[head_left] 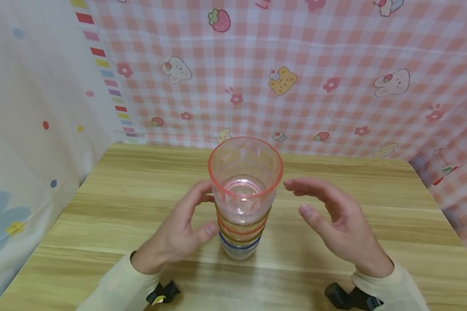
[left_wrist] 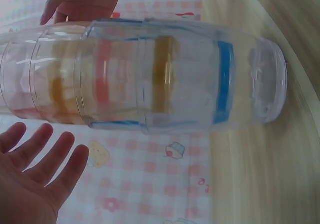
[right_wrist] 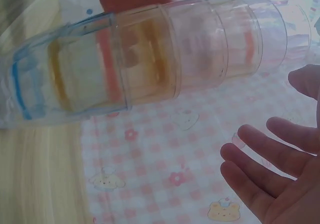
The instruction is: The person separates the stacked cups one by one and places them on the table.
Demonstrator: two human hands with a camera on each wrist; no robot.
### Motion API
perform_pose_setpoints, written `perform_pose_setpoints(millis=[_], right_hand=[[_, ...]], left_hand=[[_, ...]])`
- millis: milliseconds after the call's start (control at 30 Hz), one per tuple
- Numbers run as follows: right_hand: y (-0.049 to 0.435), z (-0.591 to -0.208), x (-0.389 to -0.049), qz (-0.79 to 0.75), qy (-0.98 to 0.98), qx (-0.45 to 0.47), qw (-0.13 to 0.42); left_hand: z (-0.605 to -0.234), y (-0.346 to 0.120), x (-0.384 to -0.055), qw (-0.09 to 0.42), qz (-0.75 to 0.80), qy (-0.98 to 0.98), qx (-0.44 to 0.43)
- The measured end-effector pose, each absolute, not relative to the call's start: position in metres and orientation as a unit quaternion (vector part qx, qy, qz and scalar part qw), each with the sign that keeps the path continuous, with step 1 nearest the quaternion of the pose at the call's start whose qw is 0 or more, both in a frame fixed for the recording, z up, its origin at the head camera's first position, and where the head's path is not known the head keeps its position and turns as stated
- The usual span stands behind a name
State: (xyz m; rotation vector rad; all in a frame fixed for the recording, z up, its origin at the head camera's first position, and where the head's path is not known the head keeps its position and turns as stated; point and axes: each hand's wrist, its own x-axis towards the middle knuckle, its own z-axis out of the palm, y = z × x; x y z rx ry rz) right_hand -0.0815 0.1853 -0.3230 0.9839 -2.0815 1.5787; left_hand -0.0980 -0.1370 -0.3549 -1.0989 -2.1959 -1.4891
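A tall stack of nested clear tumblers stands upright on the table. The top tumbler has a red-orange rim; yellow, orange and blue bands show lower down. My left hand is beside the stack on its left, fingers spread around that side. In the left wrist view, a gap shows between the left fingertips and the tumblers. To the right, my right hand hovers apart from the stack, its fingers loosely extended and holding nothing. The right wrist view shows those fingers below the tumblers.
The wood-grain table reaches back to a pink checked cloth with cartoon prints. A white cloth with coloured dots hangs at the left. Black devices are worn under both wrists.
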Motion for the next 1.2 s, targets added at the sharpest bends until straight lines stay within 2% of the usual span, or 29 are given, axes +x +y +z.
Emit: perform_pose_setpoints(millis=[267, 500, 1200], right_hand=[[0.179, -0.316, -0.08, 0.575, -0.72, 0.35, 0.165], [0.171, -0.311, -0.078, 0.607, -0.694, 0.356, 0.154], [0.147, -0.298, -0.086, 0.635, -0.631, 0.411, 0.172]], left_hand=[[-0.35, -0.129, -0.097, 0.113, -0.533, -0.749, -0.376], [-0.347, -0.122, -0.098, 0.114, -0.547, -0.735, -0.384], [-0.34, -0.109, -0.099, 0.115, -0.598, -0.693, -0.387]])
